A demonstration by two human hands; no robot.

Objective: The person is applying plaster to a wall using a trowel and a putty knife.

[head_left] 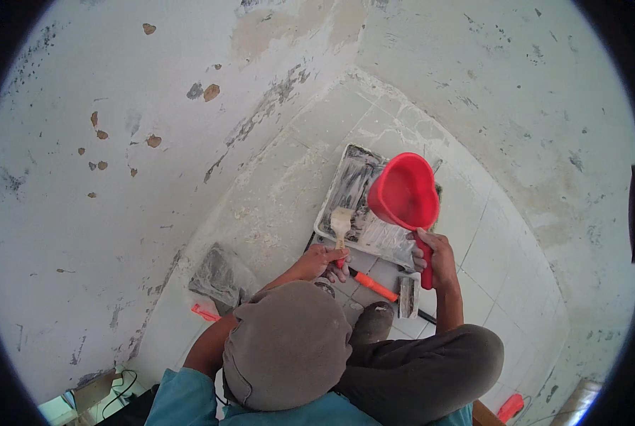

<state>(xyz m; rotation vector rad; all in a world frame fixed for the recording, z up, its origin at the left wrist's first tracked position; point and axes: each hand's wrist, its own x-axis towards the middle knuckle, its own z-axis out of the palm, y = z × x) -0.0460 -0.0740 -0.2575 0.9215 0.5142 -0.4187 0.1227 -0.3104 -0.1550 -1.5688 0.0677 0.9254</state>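
Observation:
My right hand (442,259) is wrapped around the handle of a red plastic dipper (381,199), held over the right side of a paint tray. I cannot tell whether the dipper holds liquid. My left hand (319,263) grips a paintbrush (342,221) with a red handle end and pale, coated bristles pointing away from me. The brush is over the near left part of the tray (322,226), which is white-rimmed and smeared with grey and white. Part of the tray's right side is hidden behind the dipper.
An orange-handled tool (376,285) and a flat metal blade-like piece (408,297) lie between the tray and my legs. A plastic bag (221,275) and a red object (205,311) are at left. Patchy walls (168,206) meet beyond the tiled floor (484,234). Another red object (511,407) lies lower right.

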